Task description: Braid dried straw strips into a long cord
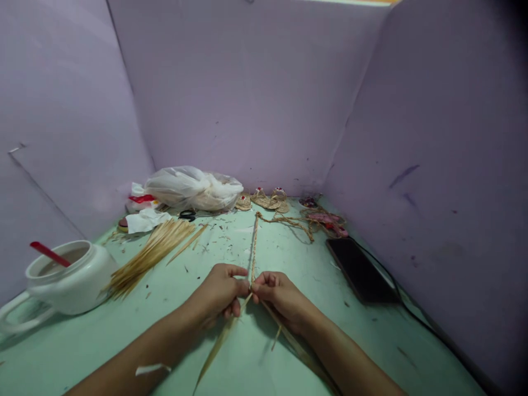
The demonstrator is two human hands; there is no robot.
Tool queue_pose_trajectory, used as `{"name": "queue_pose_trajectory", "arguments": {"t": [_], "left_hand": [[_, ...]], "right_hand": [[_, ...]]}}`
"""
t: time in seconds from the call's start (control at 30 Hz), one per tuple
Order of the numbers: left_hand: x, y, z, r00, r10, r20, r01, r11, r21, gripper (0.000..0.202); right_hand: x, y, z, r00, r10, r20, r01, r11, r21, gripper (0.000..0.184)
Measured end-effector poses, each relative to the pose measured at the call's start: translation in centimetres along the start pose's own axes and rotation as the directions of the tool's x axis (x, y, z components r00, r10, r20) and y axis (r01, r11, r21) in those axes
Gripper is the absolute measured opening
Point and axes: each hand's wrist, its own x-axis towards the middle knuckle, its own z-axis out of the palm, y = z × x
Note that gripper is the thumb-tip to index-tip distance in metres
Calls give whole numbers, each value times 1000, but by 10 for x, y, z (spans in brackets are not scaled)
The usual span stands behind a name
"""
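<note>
A thin braid (254,242) of straw-coloured fibre runs from the far middle of the table straight toward me. At its near end my left hand (225,289) pinches the fibres between thumb and fingers. Close against it, my right hand (278,294) pinches the same end from the other side. One loose strip (218,346) trails down and left from under my left hand. Other loose strips (295,346) pass beneath my right hand toward the lower right. The exact crossing of the strips is hidden by my fingertips.
On the left stand a white mug (88,280) with a red handle in it and a bundle of dry strips (150,256). Behind are black scissors (187,214), a plastic bag (190,187) and small woven slippers (268,201). A phone (363,269) with a cable lies right.
</note>
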Motion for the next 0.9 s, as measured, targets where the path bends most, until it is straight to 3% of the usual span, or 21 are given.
{"name": "queue_pose_trajectory", "arguments": {"t": [0.07, 0.1, 0.3, 0.37, 0.47, 0.57, 0.67, 0.8, 0.9], "left_hand": [[5, -3, 1, 987, -47, 155, 61, 994, -90, 22], [6, -5, 2, 982, -49, 181, 68, 993, -101, 17], [10, -5, 7, 996, 13, 93, -17, 999, 48, 9], [12, -5, 8, 994, 66, 89, -71, 996, 50, 6], [15, -10, 10, 993, 91, 78, -93, 995, 28, 11], [18, -15, 13, 992, 124, 23, -126, 986, 109, 15], [18, -16, 17, 989, 150, -7, -147, 974, 174, 15], [10, -9, 21, 996, 86, -16, -86, 996, 24, 17], [4, -6, 20, 999, 38, 2, -38, 991, -127, 17]], "right_hand": [[0, 0, -1, 999, -39, 15, 39, 999, 7, 18], [0, 0, -1, 998, -51, 25, 51, 999, -1, 17], [1, -2, -8, 987, -138, 80, 153, 961, -232, 6], [0, -1, -11, 975, -210, 72, 221, 899, -378, 3], [-4, -2, -14, 948, -314, 52, 278, 737, -616, 6], [-11, -6, -13, 948, -319, -12, 193, 600, -776, 11], [-19, -10, -11, 962, -253, -105, 63, 578, -814, 12], [-28, -11, -3, 985, -166, -48, 61, 594, -802, 12], [-35, -10, 8, 970, -243, 10, 135, 503, -853, 13]]}}
